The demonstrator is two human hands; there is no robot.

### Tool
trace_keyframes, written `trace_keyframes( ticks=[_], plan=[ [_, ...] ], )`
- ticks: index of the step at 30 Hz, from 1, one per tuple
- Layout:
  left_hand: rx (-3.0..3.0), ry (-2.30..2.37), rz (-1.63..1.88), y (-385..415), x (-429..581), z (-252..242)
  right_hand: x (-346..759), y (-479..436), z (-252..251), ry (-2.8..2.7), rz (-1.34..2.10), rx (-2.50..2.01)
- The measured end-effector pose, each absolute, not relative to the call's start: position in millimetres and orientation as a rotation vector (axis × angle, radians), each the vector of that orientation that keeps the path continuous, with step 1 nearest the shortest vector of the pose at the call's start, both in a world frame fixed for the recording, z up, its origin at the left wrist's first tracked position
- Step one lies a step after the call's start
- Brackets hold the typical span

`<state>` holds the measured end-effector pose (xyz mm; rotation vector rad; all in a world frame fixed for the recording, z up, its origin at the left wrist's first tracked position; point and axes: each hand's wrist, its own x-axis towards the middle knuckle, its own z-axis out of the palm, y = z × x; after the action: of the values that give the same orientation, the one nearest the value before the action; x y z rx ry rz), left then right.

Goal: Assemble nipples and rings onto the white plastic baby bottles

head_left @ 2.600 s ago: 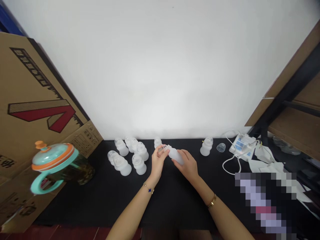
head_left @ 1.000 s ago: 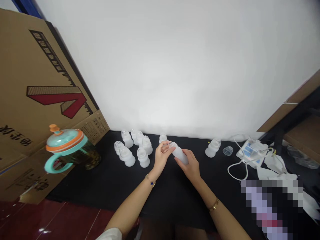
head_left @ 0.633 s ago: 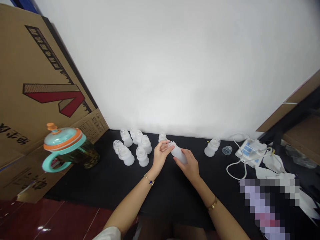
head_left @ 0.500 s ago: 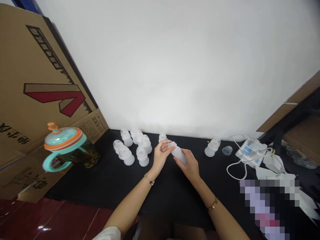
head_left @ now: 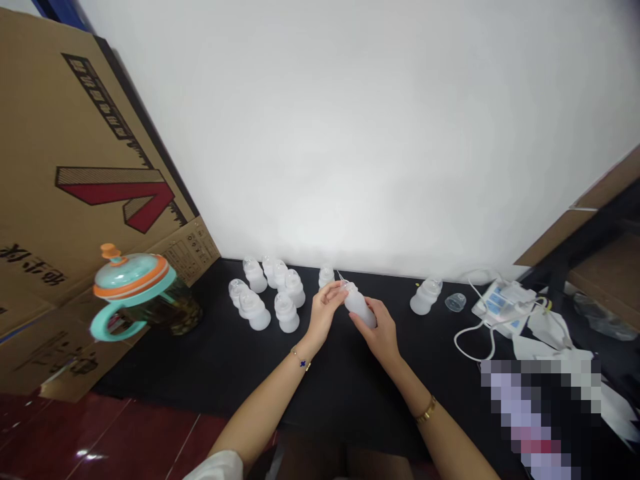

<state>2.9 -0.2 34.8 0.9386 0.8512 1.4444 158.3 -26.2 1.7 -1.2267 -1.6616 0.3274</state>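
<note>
Left hand (head_left: 324, 310) and right hand (head_left: 383, 330) together above the black worktop (head_left: 210, 373): right clamped on the frosted white plastic baby bottle (head_left: 359, 305), left closed at its neck, long axis pointing 11 o'clock, base nearer the right.

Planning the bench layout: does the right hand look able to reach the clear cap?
Probably yes: the right hand holds a bottle, but only another bottle, just left of the cap, stands near the way.

A storeroom-like workspace — a large cardboard carton (head_left: 75, 133), dark metal shelving (head_left: 555, 253), a black table (head_left: 170, 360).
</note>
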Motion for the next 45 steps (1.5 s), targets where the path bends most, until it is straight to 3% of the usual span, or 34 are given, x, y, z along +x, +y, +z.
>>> trace_keyframes(
  ticks=[29,45],
  plan=[
    [1.020,0.775,1.449,-2.1,5.2,35.7,159.7,-27.3,0.9,-1.606,0.492,-1.155],
    [1.011,0.669,1.407,-6.1,5.5,33.8,150.2,-28.5,1.3,-1.166,1.386,-0.906]
  ],
)
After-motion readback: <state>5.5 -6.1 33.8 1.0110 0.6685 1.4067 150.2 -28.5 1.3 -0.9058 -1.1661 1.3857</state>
